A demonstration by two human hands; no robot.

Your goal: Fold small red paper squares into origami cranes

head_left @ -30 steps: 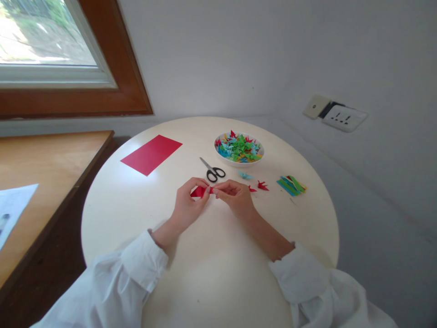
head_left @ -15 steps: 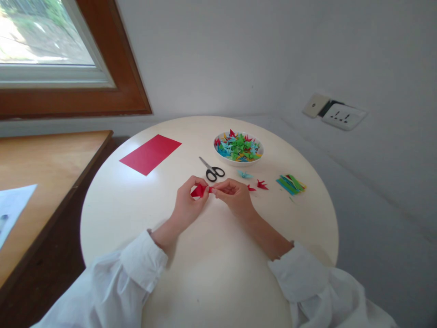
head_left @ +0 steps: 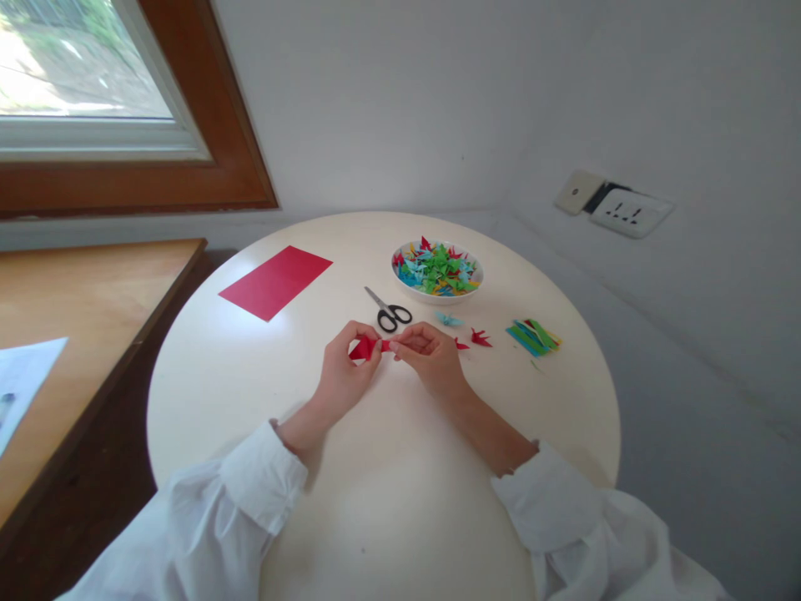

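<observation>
Between my two hands is a small folded piece of red paper (head_left: 362,349). My left hand (head_left: 346,366) pinches its wider part, with the thumb in front. The narrow end on the right is gripped by the thumb and fingers of my right hand (head_left: 431,357). Fingers cover part of the folds. Just beyond my hands lie scissors (head_left: 389,311) with black handles, blades pointing away to the left. Close to my right hand are a light blue paper crane (head_left: 449,320) and a red paper crane (head_left: 481,337). Another red folded piece (head_left: 460,344) is partly hidden behind that hand.
A white bowl (head_left: 438,299) full of colourful paper cranes stands at the back of the round white table (head_left: 388,501). A red paper sheet (head_left: 276,282) lies at the left, a pile of coloured paper strips (head_left: 533,337) at the right. A wooden desk (head_left: 93,292) is beside the table.
My right hand's fingers have shifted slightly to the right along the red paper, and a little more of its narrow end shows. Everything else stays in place.
</observation>
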